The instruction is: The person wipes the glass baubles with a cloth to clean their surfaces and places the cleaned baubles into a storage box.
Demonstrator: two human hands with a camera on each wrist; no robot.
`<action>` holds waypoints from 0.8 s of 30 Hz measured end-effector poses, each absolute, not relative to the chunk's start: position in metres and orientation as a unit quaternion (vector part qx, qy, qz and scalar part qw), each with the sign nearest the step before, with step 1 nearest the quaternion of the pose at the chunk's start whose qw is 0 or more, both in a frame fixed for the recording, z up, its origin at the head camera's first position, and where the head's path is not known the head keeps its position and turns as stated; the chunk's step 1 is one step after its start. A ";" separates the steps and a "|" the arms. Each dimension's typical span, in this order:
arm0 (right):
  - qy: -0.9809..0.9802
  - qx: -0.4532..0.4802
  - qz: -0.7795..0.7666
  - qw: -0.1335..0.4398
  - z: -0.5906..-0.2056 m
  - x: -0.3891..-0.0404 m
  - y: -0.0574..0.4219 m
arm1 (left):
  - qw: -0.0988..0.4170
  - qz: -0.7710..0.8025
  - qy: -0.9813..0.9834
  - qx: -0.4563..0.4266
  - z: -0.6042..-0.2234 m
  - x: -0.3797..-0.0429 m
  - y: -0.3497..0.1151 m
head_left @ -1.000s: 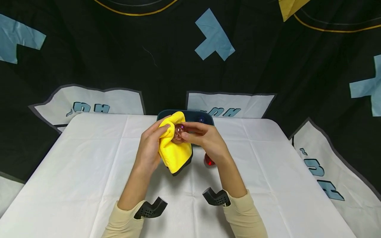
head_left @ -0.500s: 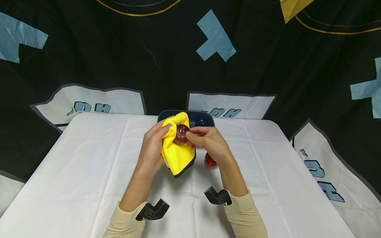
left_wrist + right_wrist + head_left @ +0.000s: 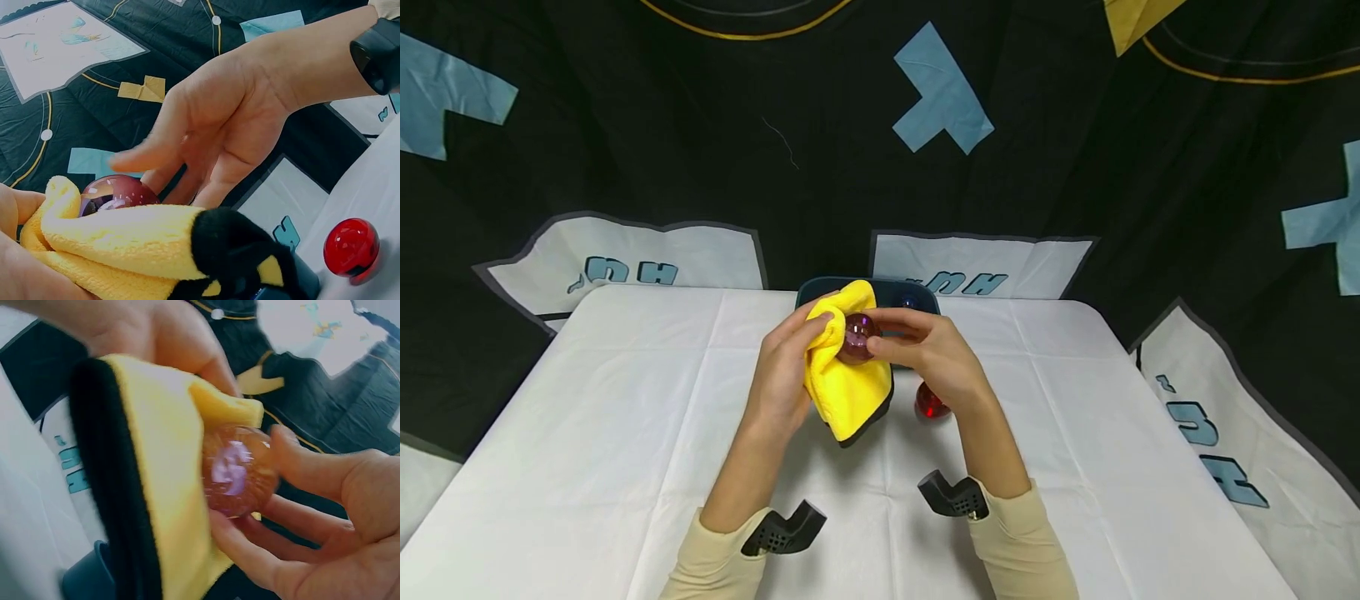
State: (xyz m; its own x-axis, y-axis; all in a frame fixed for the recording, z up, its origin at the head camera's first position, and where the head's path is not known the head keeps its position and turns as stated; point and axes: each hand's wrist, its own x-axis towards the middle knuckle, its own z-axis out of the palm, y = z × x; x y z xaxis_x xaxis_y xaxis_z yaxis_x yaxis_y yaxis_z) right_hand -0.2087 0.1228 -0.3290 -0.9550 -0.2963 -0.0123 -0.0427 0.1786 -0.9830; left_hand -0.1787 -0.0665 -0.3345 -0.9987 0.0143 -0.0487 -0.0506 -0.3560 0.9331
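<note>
Above the middle of the table with the white tablecloth (image 3: 625,392), the left hand (image 3: 782,375) is gripping a yellow microfiber cloth (image 3: 846,379), its fingers curled around the bunched upper edge and pressing the fabric against a glossy pink-purple ball (image 3: 856,332). The right hand (image 3: 936,354) is grasping that ball from the other side, fingertips (image 3: 294,456) and thumb wrapping around it so that it is sitting between the cloth and the fingers, raised off the table. In the right wrist view the ball (image 3: 240,469) is showing a bright reflection on its shiny face, with the yellow cloth (image 3: 165,481) lying against its left side and a black edge of the fabric running down beside it. In the left wrist view the ball (image 3: 115,192) is peeking out over the folded cloth (image 3: 125,240), while the right hand (image 3: 231,125) is reaching in from above with its fingers bent toward it. A red ball (image 3: 929,403) is resting on the tablecloth just beside the right wrist, apart from both hands. Behind the hands, a dark teal tray (image 3: 917,293) is sitting at the far edge of the table, with a dark blue ball (image 3: 908,303) lying inside it.
</note>
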 end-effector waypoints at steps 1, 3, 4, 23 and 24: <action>0.758 -0.116 -0.632 0.108 -0.329 -0.209 0.124 | 0.019 0.825 0.565 -0.016 -0.334 -0.179 -0.067; 0.753 -0.120 -0.636 0.121 -0.329 -0.210 0.124 | 0.016 0.825 0.564 -0.020 -0.334 -0.179 -0.067; 0.753 -0.121 -0.635 0.125 -0.329 -0.211 0.124 | 0.017 0.822 0.568 -0.023 -0.334 -0.179 -0.067; 0.784 -0.088 -0.608 0.093 -0.332 -0.212 0.119 | 0.016 0.812 0.582 -0.039 -0.334 -0.179 -0.065; 0.783 -0.089 -0.610 0.082 -0.332 -0.211 0.118 | 0.018 0.815 0.579 -0.039 -0.334 -0.179 -0.066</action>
